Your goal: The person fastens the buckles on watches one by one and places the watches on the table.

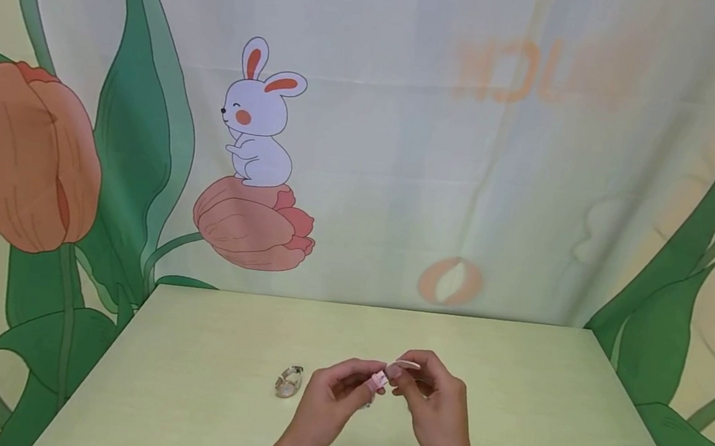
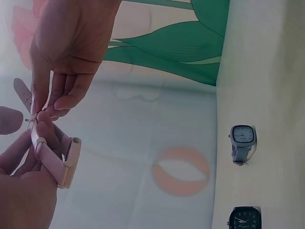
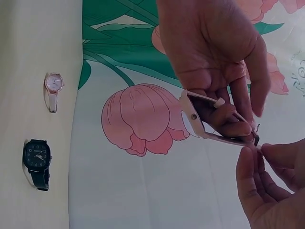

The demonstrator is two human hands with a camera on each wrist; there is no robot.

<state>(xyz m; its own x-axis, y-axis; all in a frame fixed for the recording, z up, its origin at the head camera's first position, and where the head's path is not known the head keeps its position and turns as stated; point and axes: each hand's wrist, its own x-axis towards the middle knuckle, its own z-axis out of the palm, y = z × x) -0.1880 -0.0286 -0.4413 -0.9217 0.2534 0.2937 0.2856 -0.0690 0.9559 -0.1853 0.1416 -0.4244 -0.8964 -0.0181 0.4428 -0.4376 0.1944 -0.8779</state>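
Observation:
A pink watch (image 1: 380, 380) with a squarish case is held up between both hands, above the table. My left hand (image 1: 329, 402) grips its buckle side; in the right wrist view the fingers of the left hand (image 3: 209, 52) pass through the strap loop beside the case (image 3: 205, 107). My right hand (image 1: 442, 404) pinches the strap near the buckle. The free strap end (image 2: 23, 93), with holes in it, sticks out past the fingers in the left wrist view. Fingers partly hide the buckle, so how far the strap is threaded cannot be told.
A small rose-gold watch (image 3: 54, 83) and a black square watch (image 3: 36, 157) lie on the pale table (image 1: 177, 379). The left wrist view also shows a grey-blue watch (image 2: 243, 134). Behind the table hangs a printed cloth (image 1: 369, 180) with tulips and a rabbit.

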